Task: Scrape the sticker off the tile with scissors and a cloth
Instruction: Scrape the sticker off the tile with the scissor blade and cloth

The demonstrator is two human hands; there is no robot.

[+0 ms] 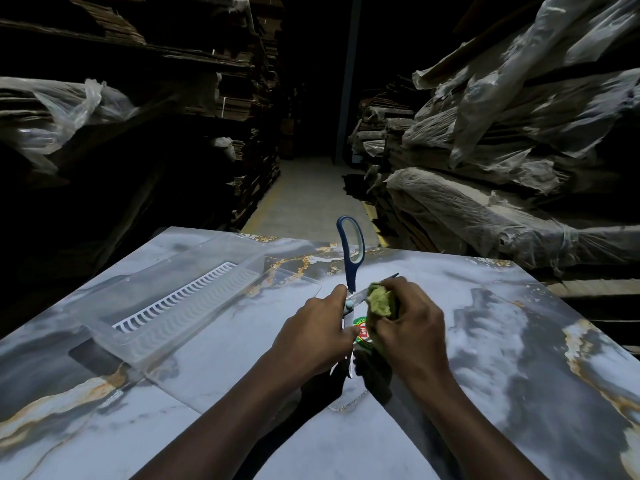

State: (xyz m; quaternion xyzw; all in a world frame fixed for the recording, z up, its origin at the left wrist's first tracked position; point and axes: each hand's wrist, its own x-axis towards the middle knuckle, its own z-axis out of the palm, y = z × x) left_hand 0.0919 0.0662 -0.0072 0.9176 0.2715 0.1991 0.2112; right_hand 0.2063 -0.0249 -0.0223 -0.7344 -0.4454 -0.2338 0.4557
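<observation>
Fingers (pixel 336 299) grip scissors (pixel 350 251), cloth (pixel 381 301); clear tray (pixel 114 344) left.

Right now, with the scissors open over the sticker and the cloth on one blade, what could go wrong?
1. The right hand pinches the cloth round a bare blade of the open scissors; a slip could cut the fingers.
2. The left hand grips near the pivot with one handle loop free, so control may be poor.
3. The second blade seems to point down at the glossy tile beside the sticker and could scratch it.
</observation>
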